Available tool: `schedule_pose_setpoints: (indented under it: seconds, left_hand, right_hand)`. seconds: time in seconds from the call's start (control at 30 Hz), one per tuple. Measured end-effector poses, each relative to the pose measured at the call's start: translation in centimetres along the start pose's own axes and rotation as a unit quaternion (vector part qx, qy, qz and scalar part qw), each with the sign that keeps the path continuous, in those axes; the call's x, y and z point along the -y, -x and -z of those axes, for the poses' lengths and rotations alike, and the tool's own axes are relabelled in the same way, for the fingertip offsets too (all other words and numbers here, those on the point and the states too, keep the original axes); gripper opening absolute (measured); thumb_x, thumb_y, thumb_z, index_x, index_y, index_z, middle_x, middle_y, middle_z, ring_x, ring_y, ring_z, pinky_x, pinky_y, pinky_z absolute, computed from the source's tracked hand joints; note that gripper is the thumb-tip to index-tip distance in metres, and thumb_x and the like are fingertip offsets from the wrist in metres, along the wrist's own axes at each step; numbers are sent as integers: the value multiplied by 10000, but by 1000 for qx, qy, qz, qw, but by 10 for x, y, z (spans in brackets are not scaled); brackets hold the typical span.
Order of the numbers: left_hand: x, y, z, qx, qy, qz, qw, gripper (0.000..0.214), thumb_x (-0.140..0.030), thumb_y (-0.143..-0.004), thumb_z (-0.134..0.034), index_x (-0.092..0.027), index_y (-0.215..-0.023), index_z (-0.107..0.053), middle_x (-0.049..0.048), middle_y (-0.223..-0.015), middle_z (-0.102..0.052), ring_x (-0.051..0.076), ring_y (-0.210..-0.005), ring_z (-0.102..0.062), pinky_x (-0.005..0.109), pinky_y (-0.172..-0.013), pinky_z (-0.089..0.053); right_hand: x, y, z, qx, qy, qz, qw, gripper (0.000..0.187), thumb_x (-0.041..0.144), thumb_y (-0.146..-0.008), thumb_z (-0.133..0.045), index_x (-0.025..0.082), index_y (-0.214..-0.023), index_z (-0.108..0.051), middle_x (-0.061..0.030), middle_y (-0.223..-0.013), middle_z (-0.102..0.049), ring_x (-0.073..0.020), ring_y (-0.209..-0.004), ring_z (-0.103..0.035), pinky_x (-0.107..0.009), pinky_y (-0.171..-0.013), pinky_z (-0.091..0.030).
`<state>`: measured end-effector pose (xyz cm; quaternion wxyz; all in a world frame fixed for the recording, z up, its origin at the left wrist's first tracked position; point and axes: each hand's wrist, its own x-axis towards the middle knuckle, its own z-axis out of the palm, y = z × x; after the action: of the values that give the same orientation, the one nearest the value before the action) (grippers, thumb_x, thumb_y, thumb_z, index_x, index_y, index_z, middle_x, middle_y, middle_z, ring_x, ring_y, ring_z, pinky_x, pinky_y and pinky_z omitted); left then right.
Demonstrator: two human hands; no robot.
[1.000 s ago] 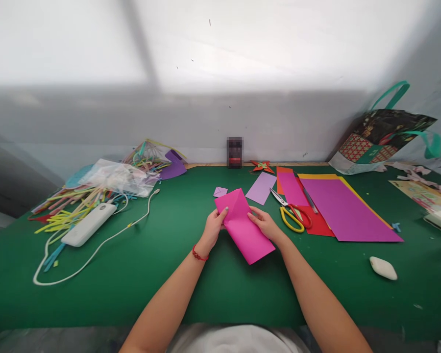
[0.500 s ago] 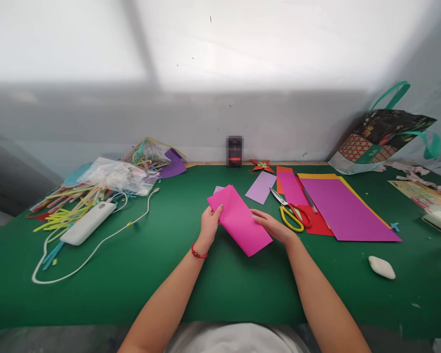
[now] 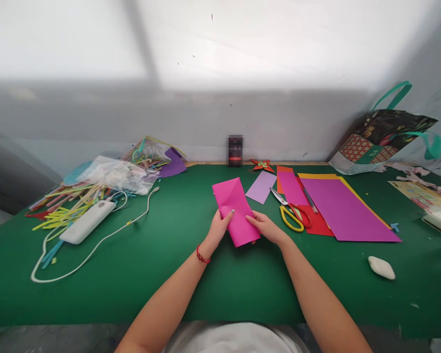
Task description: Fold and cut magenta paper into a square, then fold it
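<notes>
Status: the pink sheet [image 3: 238, 223] is suspended between both hands, angled away from the wearer over the green table [image 3: 132, 294]. Left hand [image 3: 217, 229]: pinching the left edge, thumb on the upper face, fingers largely hidden beneath. Right hand [image 3: 266, 226]: gripping the opposite edge near the lower corner, thumb on top.

Progress: crease lines at the far end indicate that folding has begun; most of the near portion appears flat. The number of folds remaining cannot be determined.

Surroundings: the scissors [image 3: 287, 205] lie just beyond and right of the right hand, the nearest obstruction on that side. The lilac sheet [image 3: 259, 186] lies ahead of the hands, and the purple sheet [image 3: 347, 211] farther right. Well left of the left hand are the power bank [image 3: 88, 223] and its looping cable [image 3: 128, 223]
</notes>
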<state>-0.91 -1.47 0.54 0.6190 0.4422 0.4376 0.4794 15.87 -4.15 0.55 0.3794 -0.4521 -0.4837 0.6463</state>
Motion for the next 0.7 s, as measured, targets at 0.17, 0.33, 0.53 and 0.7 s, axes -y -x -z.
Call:
schedule_pose_setpoints:
  seconds: [0.17, 0.33, 0.53, 0.7]
  left_hand:
    - [5, 0, 1, -14, -32, -23, 999, 451, -450, -672, -657, -147, -990, -557, 117, -1068, -631, 239, -948, -597, 336, -805, -481]
    - [6, -3, 4, 4, -70, -23, 997, 428, -419, -677, -665, -142, -988, -564, 119, -1075, -634, 249, -967, -593, 353, -818, -474]
    - [6, 9, -3, 165, -71, 52, 982, 432, -391, -677, -683, -143, -1011, -569, 112, -1071, -638, 239, -933, -606, 342, -798, -476]
    - [3, 13, -5, 228, -68, 91, 967, 445, -407, -665, -698, -142, -1002, -580, 94, -1019, -648, 204, -875, -614, 302, -765, -477]
  right_hand:
    - [-7, -7, -3, -23, 20, 3, 1000, 436, 571, -700, -582, 191, -914, -573, -19, -735, -604, -159, -573, -569, -285, -447, -475]
    - [-9, -13, 1, -104, 39, 44, 993, 419, 596, -636, -617, 191, -738, -588, 25, -623, -567, -123, -544, -510, -240, -455, -404]
    - [-6, -16, 7, -218, -69, 102, 968, 445, 588, -649, -609, 203, -872, -619, -24, -744, -654, -196, -655, -600, -298, -546, -457]
    - [-7, -17, 11, -248, -111, 143, 952, 455, 535, -602, -682, 192, -894, -613, -40, -798, -682, -228, -733, -629, -330, -631, -486]
